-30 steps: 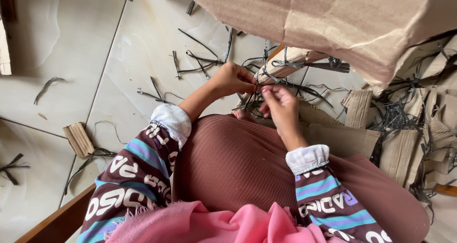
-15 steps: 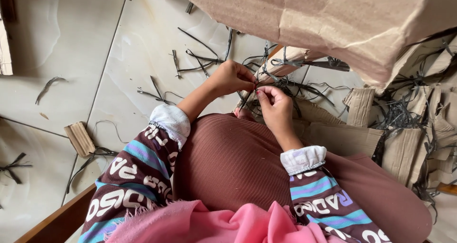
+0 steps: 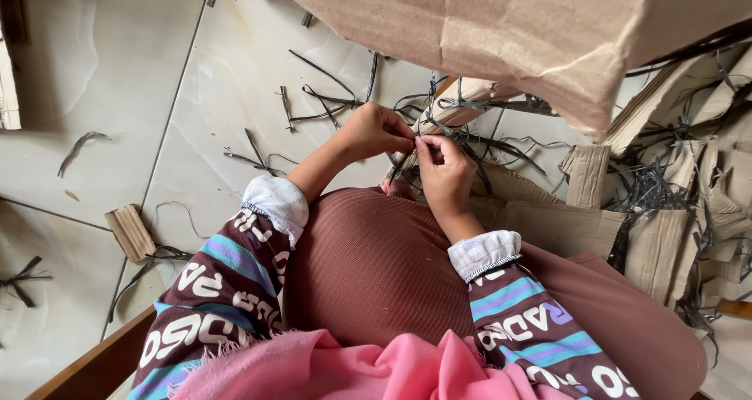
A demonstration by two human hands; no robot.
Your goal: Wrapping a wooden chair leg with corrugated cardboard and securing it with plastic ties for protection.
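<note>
- A pale, glossy tiled floor [image 3: 117, 79] fills the left and upper part of the view, strewn with loose dark strips.
- A big sheet of creased brown cardboard [image 3: 501, 24] hangs across the top right, above the hands.
- A heap of folded brown cardboard pieces [image 3: 674, 212], laced with more dark strips, lies at the right.
- The person's lap, covered in ribbed reddish-brown cloth [image 3: 376, 267], takes up the lower middle, with a pink fringed cloth [image 3: 352, 369] at the bottom edge.
- Both forearms wear dark striped sleeves with white cuffs.
- A small bundle of folded cardboard tied round with a dark strip [image 3: 462, 106] lies on the floor just beyond the hands.
- A small folded cardboard wad [image 3: 130, 230] lies on the floor at the left, well apart from the hands.
- The right hand [image 3: 442, 173] is raised over the knees, its fingers pinched narrow on a thin dark plastic strip [image 3: 403, 162].
- The left hand [image 3: 374, 130] meets it fingertip to fingertip, its fingers also closed tight on the same strip.
- The strip is between the two hands, just in front of the lap, its end trailing down toward the tangle of strips below.
</note>
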